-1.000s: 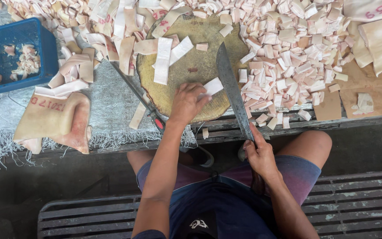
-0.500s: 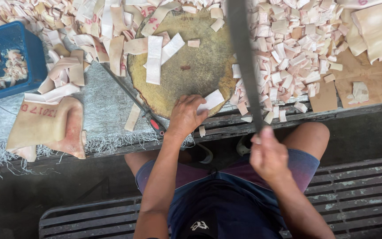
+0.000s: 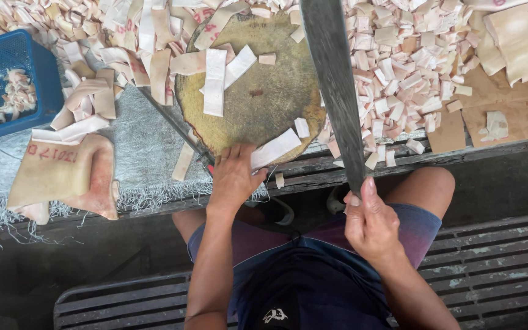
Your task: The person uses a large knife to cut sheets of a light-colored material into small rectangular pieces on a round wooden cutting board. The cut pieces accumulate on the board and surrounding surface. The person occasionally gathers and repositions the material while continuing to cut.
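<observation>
So here's my setup, biggest stuff first: the whole bench (image 3: 496,131) is buried in a heap of pale chopped pieces (image 3: 410,67), with a grey mat (image 3: 148,159) on the left side and a big slab of skin (image 3: 62,174) flopped over its front edge. Blue basket (image 3: 7,85) sits at the far left with a few scraps in it. Middle of it all is my round wooden chopping block (image 3: 258,98), with a couple of long strips (image 3: 215,82) lying on its far side. Then there's the long cleaver (image 3: 334,91), blade lifted up over the right edge of the block, pointing away from me. My right hand (image 3: 371,223) is fully closed around its handle, thumb lying up along it. My left hand (image 3: 234,177) is resting at the near rim of the block, fingers loosely curled and pinning down the end of one pale strip (image 3: 276,148) that lies slantwise there. What worries me: those fingers are just beside where the blade would land, so a slightly off swing could catch them. The strip looks slick too, so it could skid out from under my fingertips. And the block sits right at the bench edge, so loose bits could drop into my lap.
</observation>
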